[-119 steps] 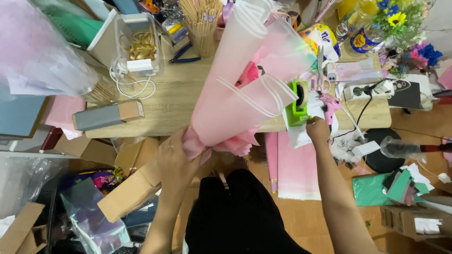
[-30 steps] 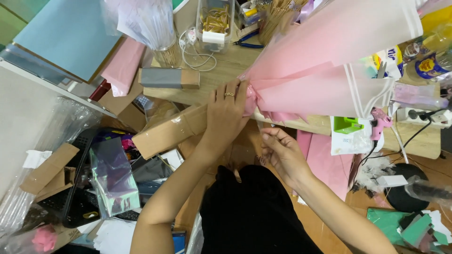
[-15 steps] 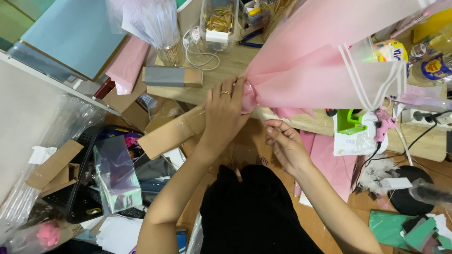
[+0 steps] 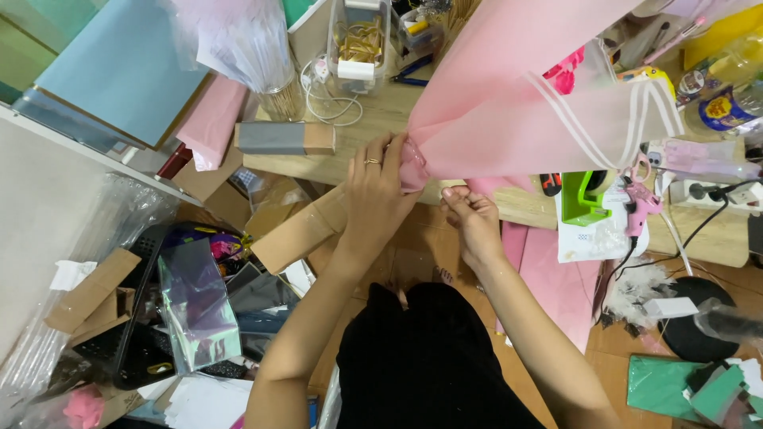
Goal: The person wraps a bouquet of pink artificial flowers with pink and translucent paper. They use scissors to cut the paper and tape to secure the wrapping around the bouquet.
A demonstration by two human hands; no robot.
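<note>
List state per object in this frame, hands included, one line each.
left hand: closed around the gathered neck of the wrap.
right hand: fingers pinched just below the neck; what they hold is hidden.
pink wrap bouquet: lying tilted over the desk edge, fanned out to the right.
glue gun: lying on the desk, corded.
clear box: upright, gold ribbon inside.
grey-brown box: lying flat, shut.

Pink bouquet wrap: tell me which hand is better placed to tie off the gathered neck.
Right, probably. The left hand is clamped around the pinched neck of the pink wrap, keeping it bunched. The right hand sits just below, fingers pinched, so it looks freer to work there.
</note>
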